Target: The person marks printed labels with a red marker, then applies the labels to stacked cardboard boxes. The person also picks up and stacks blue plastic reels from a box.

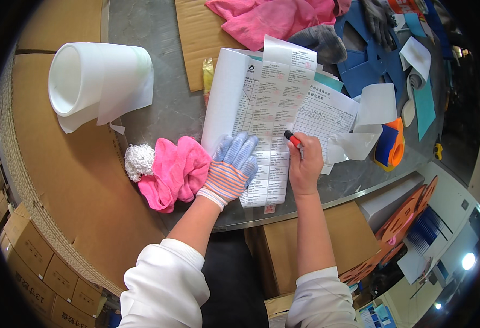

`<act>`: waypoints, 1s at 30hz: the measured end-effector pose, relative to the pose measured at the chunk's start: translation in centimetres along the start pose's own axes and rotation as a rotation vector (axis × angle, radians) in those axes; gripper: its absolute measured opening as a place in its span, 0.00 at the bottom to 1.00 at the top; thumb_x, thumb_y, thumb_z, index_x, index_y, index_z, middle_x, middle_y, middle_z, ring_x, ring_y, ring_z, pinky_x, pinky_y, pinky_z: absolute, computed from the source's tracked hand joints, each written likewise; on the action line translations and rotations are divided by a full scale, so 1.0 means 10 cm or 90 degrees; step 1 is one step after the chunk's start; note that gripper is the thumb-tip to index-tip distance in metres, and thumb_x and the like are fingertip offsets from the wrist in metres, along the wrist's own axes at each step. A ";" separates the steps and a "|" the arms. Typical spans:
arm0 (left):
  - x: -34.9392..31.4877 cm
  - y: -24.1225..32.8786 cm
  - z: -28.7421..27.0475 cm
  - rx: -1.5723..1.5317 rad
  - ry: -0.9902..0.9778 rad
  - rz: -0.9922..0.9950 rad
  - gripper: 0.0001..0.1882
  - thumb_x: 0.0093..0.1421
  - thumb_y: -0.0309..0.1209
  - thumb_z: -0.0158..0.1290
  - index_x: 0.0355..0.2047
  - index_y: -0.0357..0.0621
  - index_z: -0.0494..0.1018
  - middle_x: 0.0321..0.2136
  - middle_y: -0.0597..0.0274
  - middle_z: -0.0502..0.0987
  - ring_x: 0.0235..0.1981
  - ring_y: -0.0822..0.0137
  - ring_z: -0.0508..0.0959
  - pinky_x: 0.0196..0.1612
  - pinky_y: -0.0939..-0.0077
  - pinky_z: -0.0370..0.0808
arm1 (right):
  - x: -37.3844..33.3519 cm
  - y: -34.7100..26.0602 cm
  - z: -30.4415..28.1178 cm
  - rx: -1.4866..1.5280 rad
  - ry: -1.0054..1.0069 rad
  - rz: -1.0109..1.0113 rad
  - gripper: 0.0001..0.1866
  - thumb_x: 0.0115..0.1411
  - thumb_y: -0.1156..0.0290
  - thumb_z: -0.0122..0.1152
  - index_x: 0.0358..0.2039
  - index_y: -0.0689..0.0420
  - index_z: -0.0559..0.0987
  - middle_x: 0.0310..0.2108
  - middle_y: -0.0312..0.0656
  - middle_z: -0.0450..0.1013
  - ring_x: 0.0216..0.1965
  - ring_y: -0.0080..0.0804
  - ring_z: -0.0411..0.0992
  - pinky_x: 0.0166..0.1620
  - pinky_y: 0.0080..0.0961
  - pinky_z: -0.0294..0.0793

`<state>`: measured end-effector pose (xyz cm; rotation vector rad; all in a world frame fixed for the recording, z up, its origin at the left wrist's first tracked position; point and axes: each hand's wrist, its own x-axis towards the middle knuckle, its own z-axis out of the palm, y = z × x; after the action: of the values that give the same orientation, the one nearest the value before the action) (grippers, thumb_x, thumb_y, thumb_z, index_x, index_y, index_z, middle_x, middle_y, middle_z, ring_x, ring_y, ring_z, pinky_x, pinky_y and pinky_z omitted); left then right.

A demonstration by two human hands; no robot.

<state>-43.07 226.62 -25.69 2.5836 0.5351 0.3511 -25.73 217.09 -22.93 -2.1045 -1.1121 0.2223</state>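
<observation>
A long strip of printed labels (267, 117) lies over ruled paper forms (326, 112) on the grey table. Small red marks show on several labels. My left hand (233, 167), in a blue glove with orange stripes, rests flat on the strip's lower left, fingers stretched out. My right hand (306, 164) is bare and closed around a short red cylinder with a black end (293, 139), which looks like a small stamp. It is at the strip's right edge; whether it touches the paper I cannot tell. Beside my left hand lies a crumpled pink cloth (177, 172).
A white roll of sheet material (100, 82) stands at the left, near a white fluffy ball (139, 162). An orange and blue tape roll (391, 145) is at right. Pink fabric (273, 22) and blue plastic pieces (368, 60) lie at the back. Cardboard boxes (48, 268) are lower left.
</observation>
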 end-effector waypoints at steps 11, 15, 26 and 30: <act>0.01 0.01 -0.01 0.011 -0.009 -0.004 0.10 0.56 0.37 0.56 0.34 0.50 0.69 0.58 0.55 0.71 0.62 0.51 0.67 0.67 0.48 0.56 | 0.07 0.05 0.09 -0.087 -0.020 -0.061 0.11 0.58 0.73 0.66 0.41 0.57 0.76 0.31 0.39 0.72 0.34 0.37 0.70 0.37 0.31 0.71; -0.01 0.00 -0.01 0.015 -0.007 -0.001 0.10 0.56 0.37 0.56 0.34 0.50 0.69 0.58 0.55 0.71 0.62 0.51 0.67 0.67 0.49 0.55 | -0.03 -0.05 -0.13 0.045 0.001 0.089 0.10 0.59 0.74 0.64 0.41 0.58 0.76 0.31 0.39 0.72 0.34 0.35 0.70 0.38 0.28 0.71; -0.02 -0.01 0.05 0.001 0.011 0.002 0.14 0.56 0.36 0.56 0.39 0.49 0.65 0.58 0.55 0.71 0.62 0.51 0.67 0.68 0.49 0.55 | -0.28 -0.04 -0.16 0.033 -0.047 0.052 0.10 0.59 0.76 0.66 0.41 0.57 0.78 0.32 0.39 0.73 0.32 0.34 0.71 0.34 0.27 0.72; -0.02 -0.02 0.04 0.001 0.034 0.017 0.14 0.56 0.36 0.56 0.39 0.49 0.65 0.58 0.55 0.71 0.62 0.50 0.67 0.67 0.48 0.55 | -0.26 -0.05 -0.14 0.029 -0.049 0.035 0.11 0.58 0.77 0.66 0.41 0.57 0.78 0.32 0.39 0.73 0.32 0.34 0.71 0.34 0.27 0.72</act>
<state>-43.18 226.56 -26.16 2.5913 0.5206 0.4292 -26.96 214.54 -22.01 -2.1031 -1.0851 0.3546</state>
